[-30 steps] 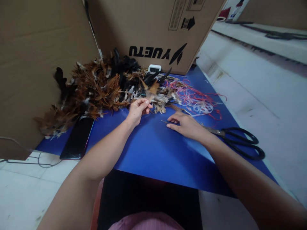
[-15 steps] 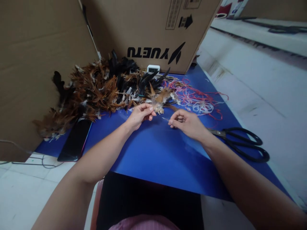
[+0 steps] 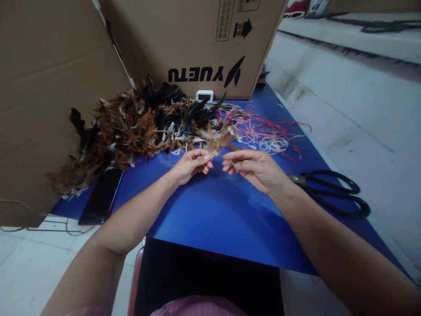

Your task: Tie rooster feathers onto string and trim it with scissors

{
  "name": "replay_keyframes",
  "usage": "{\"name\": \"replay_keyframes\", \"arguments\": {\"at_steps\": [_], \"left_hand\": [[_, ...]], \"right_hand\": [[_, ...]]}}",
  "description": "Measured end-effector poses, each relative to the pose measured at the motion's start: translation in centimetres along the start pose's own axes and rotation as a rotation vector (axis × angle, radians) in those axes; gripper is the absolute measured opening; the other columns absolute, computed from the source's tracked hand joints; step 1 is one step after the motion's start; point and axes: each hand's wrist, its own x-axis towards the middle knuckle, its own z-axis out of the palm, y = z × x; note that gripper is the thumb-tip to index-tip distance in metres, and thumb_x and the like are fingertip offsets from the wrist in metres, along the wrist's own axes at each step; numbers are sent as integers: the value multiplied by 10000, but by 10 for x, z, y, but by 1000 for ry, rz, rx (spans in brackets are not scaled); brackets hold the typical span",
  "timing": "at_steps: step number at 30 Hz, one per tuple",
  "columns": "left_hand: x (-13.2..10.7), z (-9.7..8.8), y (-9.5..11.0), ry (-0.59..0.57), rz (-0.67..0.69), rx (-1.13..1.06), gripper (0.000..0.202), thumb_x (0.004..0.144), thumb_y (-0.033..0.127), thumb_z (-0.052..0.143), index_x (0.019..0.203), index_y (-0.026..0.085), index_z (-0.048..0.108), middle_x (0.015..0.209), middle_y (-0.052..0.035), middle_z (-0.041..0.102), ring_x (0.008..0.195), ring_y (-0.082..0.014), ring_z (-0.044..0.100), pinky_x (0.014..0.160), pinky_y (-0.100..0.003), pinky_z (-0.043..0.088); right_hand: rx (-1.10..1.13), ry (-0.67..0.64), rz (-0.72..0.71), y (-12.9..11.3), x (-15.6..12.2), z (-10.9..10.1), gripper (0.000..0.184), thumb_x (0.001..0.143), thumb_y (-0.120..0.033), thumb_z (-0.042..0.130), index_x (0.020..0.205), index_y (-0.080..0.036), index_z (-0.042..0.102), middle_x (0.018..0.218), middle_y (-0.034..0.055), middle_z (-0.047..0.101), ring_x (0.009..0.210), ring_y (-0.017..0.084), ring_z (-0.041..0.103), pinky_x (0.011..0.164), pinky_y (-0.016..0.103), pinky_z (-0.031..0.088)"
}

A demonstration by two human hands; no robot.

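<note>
My left hand [image 3: 194, 166] is closed in a pinch on the base of a small feather bunch [image 3: 219, 142], brown with pale fluff, which fans up and away from the fingertips. Close by on its right is my right hand [image 3: 255, 169], fingers stretched toward the bunch and somewhat apart, with a small gap between the two hands. I make out nothing held in the right fingers. Behind the left hand lies a long heap of brown and black feathers [image 3: 131, 127]. Black-handled scissors [image 3: 329, 191] rest beside my right wrist, their blades hidden under the arm.
On the blue table [image 3: 210, 219], pink and white plastic strings [image 3: 263, 131] lie tangled at the back right. Thin sticks [image 3: 226, 106] and a small white digital display [image 3: 204, 95] sit before a cardboard box [image 3: 197, 39]. A black phone [image 3: 100, 197] lies at the left edge.
My right fingers have loosened from a pinch on a thin clear strip and stretched out toward the feather bunch. The left hand keeps its pinch. The view has shifted slightly.
</note>
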Motion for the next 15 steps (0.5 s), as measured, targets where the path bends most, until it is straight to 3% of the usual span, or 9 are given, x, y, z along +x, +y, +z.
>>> {"name": "replay_keyframes", "arguments": {"at_steps": [9,15], "left_hand": [[-1,3,-1,-12,-49,-52,324,681,348,848,760,134,616,662,2,672,509,-63,602,527,-177,504],[-2,6,-2,-42,-65,-90,325,669,338,857,740,131,617,650,2,671,502,-61,604,521,-165,506]], "right_hand": [[-23,112,-153,4,0,9,270,611,-399,875,756,-219,735,843,26,717,673,142,658,665,333,561],[-51,162,-247,4,0,12,221,666,-376,849,759,-223,720,892,24,712,703,135,674,622,292,556]]}}
